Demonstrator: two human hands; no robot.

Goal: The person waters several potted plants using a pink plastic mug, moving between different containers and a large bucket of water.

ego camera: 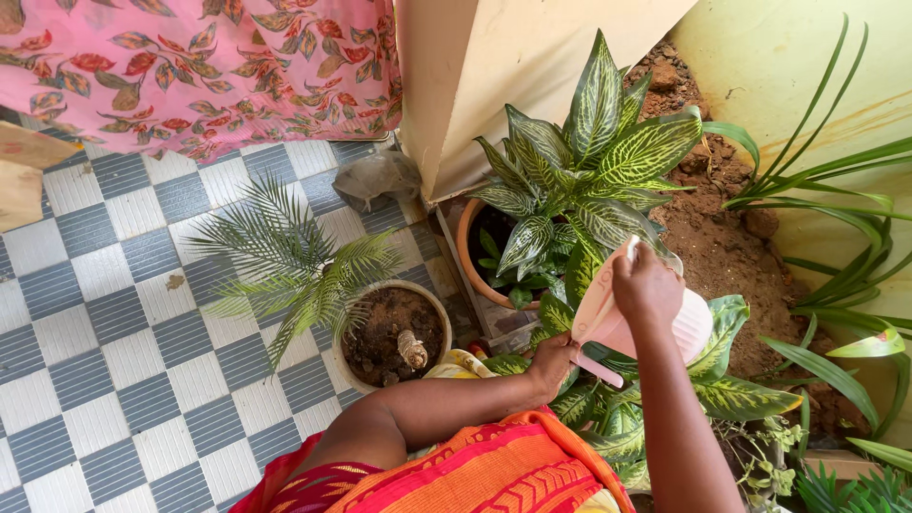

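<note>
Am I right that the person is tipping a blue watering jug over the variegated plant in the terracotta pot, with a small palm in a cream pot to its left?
Not quite: the watering jug is pale pink, not blue, as the head view shows. The rest holds: both hands tip it by the variegated plant in the terracotta pot, and the small palm stands left in its cream pot.

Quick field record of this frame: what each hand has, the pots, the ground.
right hand: grips the top handle of a pink watering can, tilted over striped-leaf plants
left hand: fingers around the can's lower end, near its spout
terracotta pot: holds a striped-leaf plant, beside bare soil
white pot: dark soil, small palm leaning left
floor: grey and white checked tiles
top left: pink floral cloth
</note>
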